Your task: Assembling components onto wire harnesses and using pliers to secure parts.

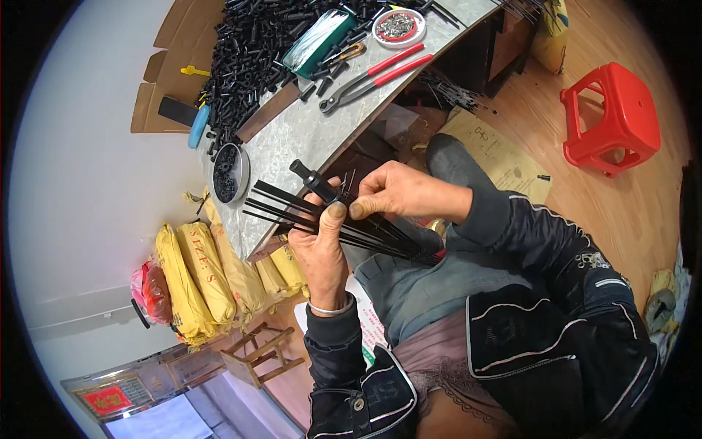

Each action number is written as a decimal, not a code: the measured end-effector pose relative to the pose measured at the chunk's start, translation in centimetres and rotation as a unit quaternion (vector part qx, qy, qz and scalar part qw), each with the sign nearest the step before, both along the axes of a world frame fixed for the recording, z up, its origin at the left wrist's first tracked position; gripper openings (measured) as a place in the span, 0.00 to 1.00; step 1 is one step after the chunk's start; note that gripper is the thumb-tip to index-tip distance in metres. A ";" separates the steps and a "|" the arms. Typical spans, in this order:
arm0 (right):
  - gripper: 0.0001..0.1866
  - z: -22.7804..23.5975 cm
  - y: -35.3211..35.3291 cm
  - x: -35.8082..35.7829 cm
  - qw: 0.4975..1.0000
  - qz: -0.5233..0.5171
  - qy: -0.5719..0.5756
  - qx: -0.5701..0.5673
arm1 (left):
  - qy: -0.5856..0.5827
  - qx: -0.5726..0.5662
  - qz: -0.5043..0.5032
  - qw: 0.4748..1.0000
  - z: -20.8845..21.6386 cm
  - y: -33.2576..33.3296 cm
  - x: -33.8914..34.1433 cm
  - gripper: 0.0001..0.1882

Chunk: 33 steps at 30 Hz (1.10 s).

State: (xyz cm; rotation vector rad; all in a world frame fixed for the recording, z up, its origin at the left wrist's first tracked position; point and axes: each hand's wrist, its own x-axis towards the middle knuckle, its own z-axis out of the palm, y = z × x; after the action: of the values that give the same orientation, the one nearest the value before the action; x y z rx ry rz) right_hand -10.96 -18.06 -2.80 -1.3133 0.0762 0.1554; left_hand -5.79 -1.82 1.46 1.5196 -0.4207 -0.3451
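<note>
A bundle of long black umbrella ribs (281, 199) lies slantwise over my lap, with a black plastic umbrella runner (313, 181) at its upper part. My left hand (326, 260) is closed round the ribs and runner, its thumb pressed on top. From the right, my right hand (413, 192) reaches to the same spot, thumb and fingers pinched together beside the runner. Thin wire ends (349, 178) stick up between the two hands. What the right fingertips pinch is hidden. The lower ribs run down toward my knees.
A grey worktable (289, 139) stands ahead, bearing heaped black plastic runners (245, 55), red-handled pincers (376, 77), a bowl of small metal pieces (398, 28), a green box (319, 42) and a bowl of black parts (229, 173). A red stool (618, 117) is right; yellow sacks (201, 271) are left.
</note>
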 end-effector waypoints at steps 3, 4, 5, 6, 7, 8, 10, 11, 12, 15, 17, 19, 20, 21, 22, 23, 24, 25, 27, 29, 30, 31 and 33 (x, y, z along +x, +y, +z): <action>0.18 1.0 0.2 -0.3 0.989 -0.053 -0.053 -0.125 | 0.037 -0.057 0.014 0.998 0.0 -0.4 0.0 0.21; 0.18 1.3 -0.2 -0.3 0.994 -0.027 -0.035 -0.097 | 0.043 -0.067 0.013 0.997 0.3 -0.8 -0.3 0.22; 0.18 1.4 -0.5 -0.3 0.998 -0.001 -0.017 -0.068 | 0.043 -0.068 0.012 0.997 0.1 -0.6 -0.2 0.22; 0.19 1.4 -0.6 0.0 0.998 0.022 0.003 -0.065 | 0.044 -0.072 0.002 0.996 -0.2 -0.2 0.1 0.22; 0.19 1.4 -0.7 0.1 0.998 0.019 0.003 -0.067 | 0.046 -0.078 -0.011 0.996 -0.6 -0.1 0.3 0.21; 0.19 1.5 -0.6 0.2 0.999 0.025 0.010 -0.046 | 0.053 -0.081 -0.001 0.995 -0.8 0.1 0.3 0.19; 0.19 1.3 -0.8 0.3 0.998 0.049 0.037 -0.016 | 0.055 -0.083 -0.011 0.995 -0.7 0.1 0.4 0.19; 0.19 1.0 -0.7 0.3 0.998 0.048 0.037 -0.016 | 0.057 -0.085 -0.018 0.995 -0.6 0.2 0.4 0.18; 0.20 0.6 -0.5 0.4 0.998 0.043 0.040 0.017 | 0.069 -0.094 -0.022 0.993 -0.6 0.3 0.3 0.17; 0.24 0.0 -0.6 0.3 0.996 0.049 0.045 0.059 | 0.101 -0.110 -0.038 0.988 -1.0 0.5 0.3 0.17; 0.26 0.2 -0.5 0.3 0.994 0.065 0.047 0.069 | 0.109 -0.114 -0.060 0.986 -1.2 1.0 0.5 0.17; 0.27 0.6 -0.3 0.3 0.996 0.045 0.043 0.059 | 0.107 -0.126 -0.047 0.985 -1.2 0.9 0.5 0.17; 0.27 0.6 -0.1 0.2 0.996 0.047 0.043 0.058 | 0.106 -0.126 -0.045 0.985 -1.2 0.9 0.5 0.17; 0.28 0.6 0.1 0.2 0.998 0.025 0.024 0.044 | 0.103 -0.110 -0.044 0.988 -1.3 0.8 0.6 0.18; 0.30 0.6 0.3 0.1 1.000 0.002 0.007 0.030 | 0.101 -0.093 -0.044 0.990 -1.4 0.8 0.7 0.19; 0.30 0.6 0.3 0.0 1.000 0.003 0.007 0.030 | 0.099 -0.076 -0.045 0.991 -1.5 0.7 0.7 0.20; 0.29 0.7 0.2 0.0 1.000 -0.006 0.007 0.024 | 0.089 -0.058 -0.054 0.993 -1.4 0.6 0.6 0.20; 0.29 0.8 0.2 0.0 1.000 -0.014 0.005 0.019 | 0.088 -0.059 -0.053 0.993 -1.2 0.4 0.4 0.20; 0.28 0.8 0.5 0.2 0.999 -0.033 0.011 0.002 | 0.073 -0.045 -0.038 0.996 -0.8 -0.4 -0.1 0.21; 0.23 0.6 0.7 0.3 0.994 -0.088 -0.018 -0.057 | -0.009 0.017 -0.019 1.000 -0.7 -0.9 -0.4 0.20; 0.18 -0.1 1.3 0.4 0.977 -0.138 -0.094 -0.128 | 0.002 0.000 -0.022 1.000 -1.0 -0.9 -0.2 0.20; 0.18 0.1 1.4 0.2 0.978 -0.136 -0.095 -0.128 | 0.012 -0.015 -0.023 1.000 -1.2 -0.8 0.0 0.20; 0.14 0.6 1.4 -0.2 0.990 -0.134 -0.031 0.021 | 0.003 -0.010 -0.012 1.000 -1.3 -0.7 0.3 0.21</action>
State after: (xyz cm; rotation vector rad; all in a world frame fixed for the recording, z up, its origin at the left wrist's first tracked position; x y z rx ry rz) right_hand -11.19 -16.63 -2.19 -1.2528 0.1943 -0.1124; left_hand -5.50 -2.50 0.11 1.4953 -0.4372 -0.3622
